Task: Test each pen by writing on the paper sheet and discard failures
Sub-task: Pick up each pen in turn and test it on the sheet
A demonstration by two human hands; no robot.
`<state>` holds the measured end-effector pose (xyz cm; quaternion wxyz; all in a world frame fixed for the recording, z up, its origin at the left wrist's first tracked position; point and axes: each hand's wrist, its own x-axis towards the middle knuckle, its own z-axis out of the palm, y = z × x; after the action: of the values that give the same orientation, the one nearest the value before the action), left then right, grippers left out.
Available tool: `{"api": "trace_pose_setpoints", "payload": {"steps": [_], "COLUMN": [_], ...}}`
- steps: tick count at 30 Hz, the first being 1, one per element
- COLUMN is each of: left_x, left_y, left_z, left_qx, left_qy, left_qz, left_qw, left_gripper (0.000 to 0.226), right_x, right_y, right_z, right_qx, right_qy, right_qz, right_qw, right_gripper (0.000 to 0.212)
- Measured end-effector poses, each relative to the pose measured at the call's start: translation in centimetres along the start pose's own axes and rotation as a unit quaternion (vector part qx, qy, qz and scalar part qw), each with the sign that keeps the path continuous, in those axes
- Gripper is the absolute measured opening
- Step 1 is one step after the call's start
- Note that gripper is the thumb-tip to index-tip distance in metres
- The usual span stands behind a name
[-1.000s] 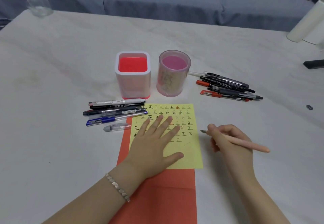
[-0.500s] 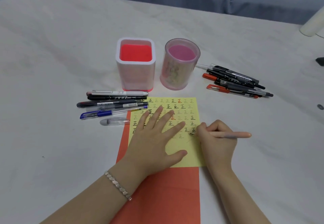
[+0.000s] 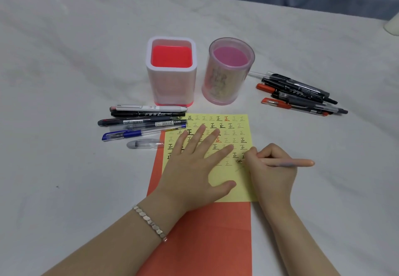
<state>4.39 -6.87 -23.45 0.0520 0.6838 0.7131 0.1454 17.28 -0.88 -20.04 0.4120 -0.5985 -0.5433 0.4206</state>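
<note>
The left hand [image 3: 194, 167] lies flat, fingers spread, on the yellow sheet [image 3: 239, 189], pressing it so it cannot slide under the nib. The right hand [image 3: 272, 167] grips a peach pen [image 3: 289, 163] in a writing hold. The pen's tip is down near the sheet's right edge, below the rows of marks, so a test stroke seems under way. A red sheet [image 3: 211, 232] juts out below. Left of the sheet lie a row of pens [image 3: 142, 122] and a loose cap [image 3: 144, 144]. To its right and further back is a second heap [image 3: 298, 92]. Behind it stand a square cup [image 3: 171, 85] and a round cup [image 3: 226, 81]. Blank paper remains low on the sheet, and bare worktop [image 3: 323, 167] to its right leaves the writing arm room.
</note>
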Motion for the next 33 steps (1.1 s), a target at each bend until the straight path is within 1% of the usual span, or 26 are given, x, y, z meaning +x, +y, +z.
{"api": "trace_pose_setpoints", "payload": {"steps": [7,13,25,33], "left_x": [0.0,0.03,0.0,0.01], "left_y": [-0.01,0.02,0.07,0.09], "left_z": [-0.01,-0.06,-0.09,-0.13], "left_qx": [-0.001,-0.002,-0.001,-0.005], "left_qy": [0.002,0.001,0.004,0.005], "left_qz": [-0.002,-0.004,-0.005,-0.005], "left_qw": [1.0,1.0,1.0,1.0], "left_gripper": [0.067,0.067,0.067,0.067], "right_x": [-0.01,-0.23,-0.32,-0.31], "right_y": [0.01,-0.18,-0.42,-0.39], "right_z": [0.02,-0.05,-0.17,-0.04], "right_qx": [-0.01,0.005,0.011,0.011], "right_qy": [-0.008,0.014,-0.007,0.008], "right_qz": [-0.006,0.008,0.015,0.016], "right_qw": [1.0,1.0,1.0,1.0], "right_gripper": [0.038,0.037,0.035,0.038]}}
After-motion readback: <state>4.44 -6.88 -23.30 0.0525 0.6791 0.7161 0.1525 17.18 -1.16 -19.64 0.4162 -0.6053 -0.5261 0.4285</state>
